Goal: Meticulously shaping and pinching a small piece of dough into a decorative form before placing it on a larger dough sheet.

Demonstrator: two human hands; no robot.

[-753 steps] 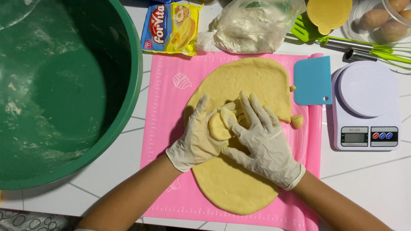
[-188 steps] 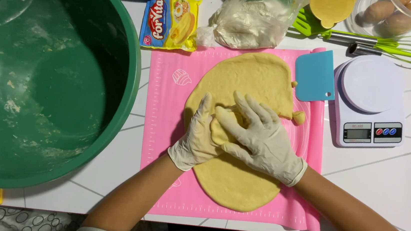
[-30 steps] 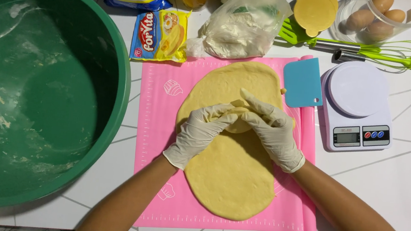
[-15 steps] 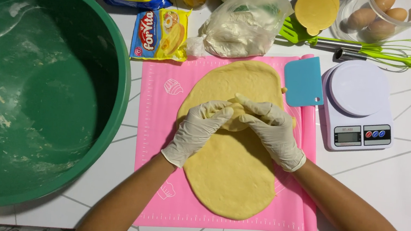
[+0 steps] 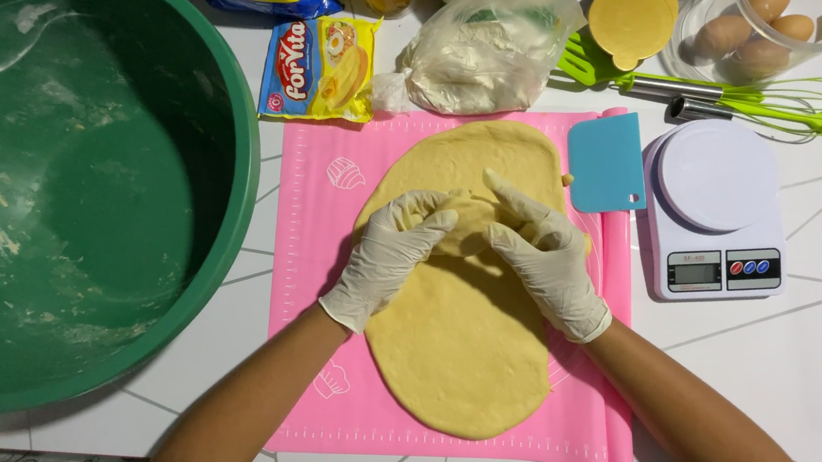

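Pinching a fold of dough (image 5: pixel 466 342) between curled fingers, the left hand (image 5: pixel 391 255) and right hand (image 5: pixel 544 259) meet at its middle. It lies flat on the pink mat (image 5: pixel 314 252), between the green bowl (image 5: pixel 74 179) and the scale (image 5: pixel 714 215), with a blue scraper (image 5: pixel 606 162) just beside it.

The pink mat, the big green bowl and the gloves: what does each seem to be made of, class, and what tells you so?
Pink mat: likely silicone, matt and thin, with its right edge curling up. Green bowl: probably plastic, with a soft sheen and floury smears. Gloves on the left hand and right hand: thin whitish latex or vinyl, wrinkled, clinging to the fingers.
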